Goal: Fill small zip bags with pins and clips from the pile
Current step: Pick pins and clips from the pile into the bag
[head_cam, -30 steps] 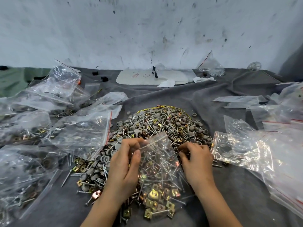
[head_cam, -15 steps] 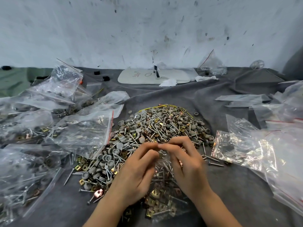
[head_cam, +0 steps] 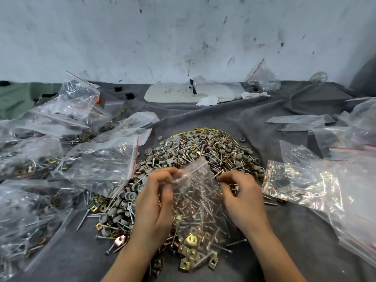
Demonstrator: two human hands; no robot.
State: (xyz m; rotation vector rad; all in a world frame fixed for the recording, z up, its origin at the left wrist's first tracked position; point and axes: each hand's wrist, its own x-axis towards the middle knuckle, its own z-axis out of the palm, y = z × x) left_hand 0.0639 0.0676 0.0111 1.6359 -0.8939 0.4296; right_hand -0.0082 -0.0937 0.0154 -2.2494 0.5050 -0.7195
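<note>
Left hand (head_cam: 154, 204): fingers curled, pinching the upper left edge of the small zip bag (head_cam: 195, 202)
Right hand (head_cam: 245, 200): fingers curled, pinching the bag's upper right edge
Small zip bag: clear, held between both hands at the near side of the pile, mouth pointing toward the wall; long pins (head_cam: 200, 192) in its upper part, square brass-coloured clips (head_cam: 191, 241) at its bottom; whether the zip is closed cannot be told
Pile (head_cam: 203, 149): loose pins, clips and round grey caps (head_cam: 130, 195), heaped on the grey cloth-covered table (head_cam: 203, 117) just beyond the hands and spreading out to the left of the left hand; a yellow wire (head_cam: 203, 130) lies along its far rim
Filled zip bags (head_cam: 97, 161): several, red-striped mouths, lying left of the pile, the nearest touching it
Empty zip bags (head_cam: 301, 180): clear, overlapping, right of the pile
White board (head_cam: 175, 92): flat, red marks on it, at the table's far edge below the scuffed wall (head_cam: 183, 37)
</note>
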